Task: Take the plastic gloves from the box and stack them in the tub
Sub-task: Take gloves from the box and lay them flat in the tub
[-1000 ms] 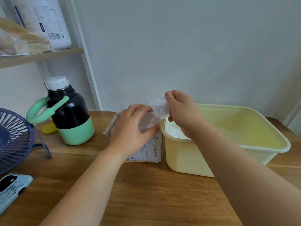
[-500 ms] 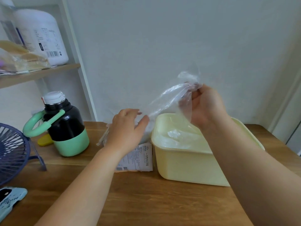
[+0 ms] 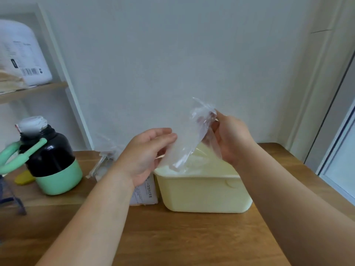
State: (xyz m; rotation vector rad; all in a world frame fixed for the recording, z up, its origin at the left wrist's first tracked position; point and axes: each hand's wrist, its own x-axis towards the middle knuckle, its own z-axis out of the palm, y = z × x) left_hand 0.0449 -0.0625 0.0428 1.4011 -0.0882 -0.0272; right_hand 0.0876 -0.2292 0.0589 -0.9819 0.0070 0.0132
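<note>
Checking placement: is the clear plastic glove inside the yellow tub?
Out: right hand holds the clear plastic glove up over the yellow plastic tub.

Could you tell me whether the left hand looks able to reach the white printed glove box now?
Probably yes: the left hand is just above the white printed glove box with nothing between them, though it touches the clear plastic glove that the right hand holds.

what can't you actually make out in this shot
Head view only:
box: mostly hidden behind the left hand and wrist.
tub inside: covered by the glove and right hand; its contents can't be counted.
left hand's hold on the glove: pinch or touch, unclear through the film.
fan: cut off by left edge.
shelf bottle label: blurred.
</note>
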